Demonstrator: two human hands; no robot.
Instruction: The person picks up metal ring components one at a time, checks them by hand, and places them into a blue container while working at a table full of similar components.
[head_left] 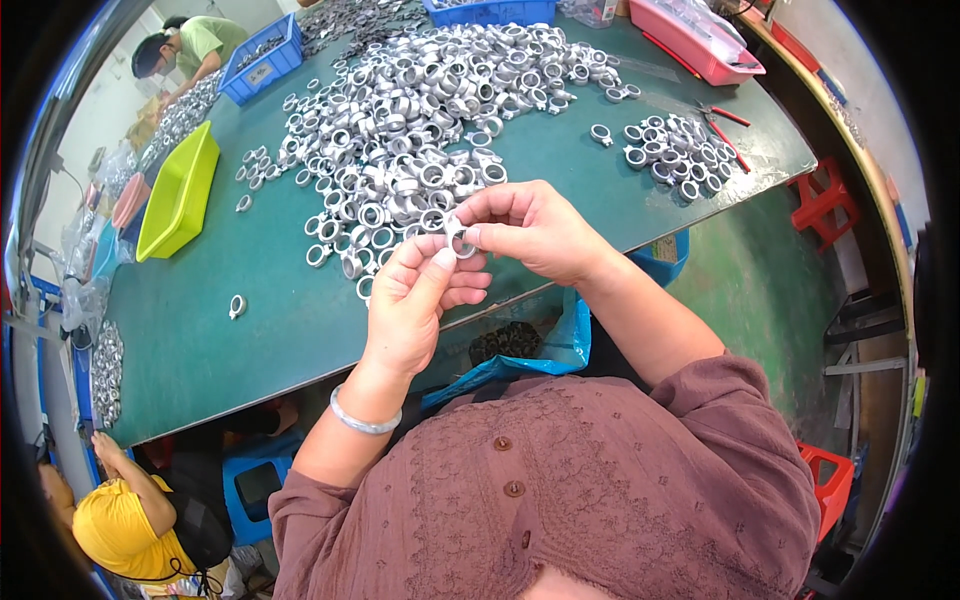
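Between my two hands, just above the table's near edge, is a silver metal ring clamp (pixel 459 240) with a small lug. My left hand (pixel 412 290) pinches it from the left with thumb and fingers. From the right, my right hand (pixel 530 232) grips the same ring clamp between thumb and index finger. Right behind my hands spreads a large heap of similar ring clamps (pixel 400 130) on the green table (pixel 290 310). A smaller pile of ring clamps (pixel 680 155) lies to the right, and one loose ring clamp (pixel 237 306) is off to the left.
Red-handled pliers (pixel 728 130) lie beyond the small pile. A yellow-green tray (pixel 180 195), a blue bin (pixel 262 60) and a pink basket (pixel 695 40) stand around the heap. A blue bag (pixel 572 340) hangs below the near edge. Two people (pixel 125 525) work at the left.
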